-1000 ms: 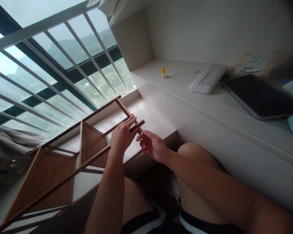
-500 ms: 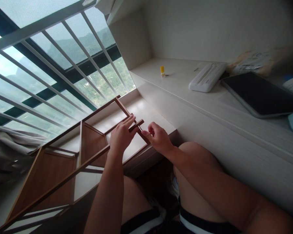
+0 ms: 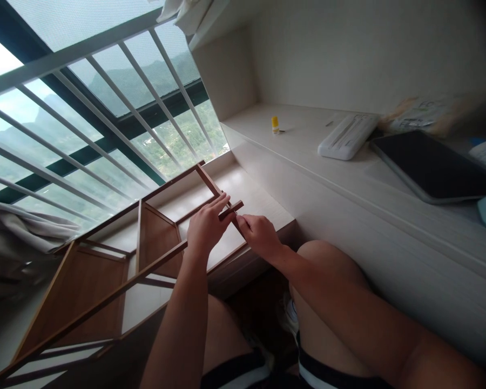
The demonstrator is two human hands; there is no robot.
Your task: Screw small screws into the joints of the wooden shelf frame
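Since a second ago, the right hand [image 3: 259, 235] has risen from below the wooden rack [image 3: 156, 237] to its thin corner rail, just beside the left hand [image 3: 206, 227]. Its fingertips are pinched tight against that rail; anything between them is too small to tell. The left hand grasps the short crossbar at the same corner. The rack lies tilted on its side against the window ledge [image 3: 255, 197]. On the tabletop [image 3: 308, 156], well apart, stand a yellow bottle [image 3: 275, 125], a white case [image 3: 347, 138] and a dark tablet [image 3: 433, 165].

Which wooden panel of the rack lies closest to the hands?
The upper panel, right beside the left hand; the other panel sits farther away, toward the lower left.
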